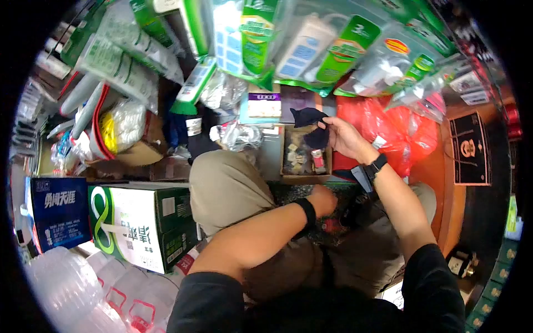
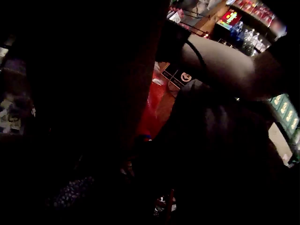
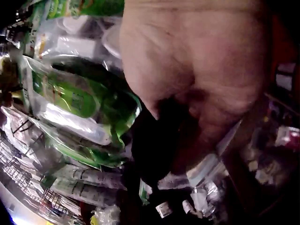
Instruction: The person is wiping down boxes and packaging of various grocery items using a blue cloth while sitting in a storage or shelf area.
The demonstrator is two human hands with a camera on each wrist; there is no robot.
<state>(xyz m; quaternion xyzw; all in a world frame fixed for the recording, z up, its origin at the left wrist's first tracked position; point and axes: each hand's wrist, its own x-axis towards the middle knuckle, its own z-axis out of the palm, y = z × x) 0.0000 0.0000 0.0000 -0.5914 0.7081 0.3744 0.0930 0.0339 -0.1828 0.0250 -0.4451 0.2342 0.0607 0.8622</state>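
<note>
In the head view my right hand pinches a dark, limp piece of fabric between thumb and fingers. The fabric hangs over the back right part of a small cardboard box that contains several pale little pieces and a red-and-white item. From the right wrist view, the palm shows with dark material at the curled fingers. Lower down, my left hand is over my lap, just in front of the box; its fingers are hidden, and I cannot tell whether it holds anything.
Red plastic bags lie right of the box. Packaged power strips hang overhead at the back. A clear plastic bundle sits left of the box, my raised knee before it. Cartons and large clear bottles crowd the left.
</note>
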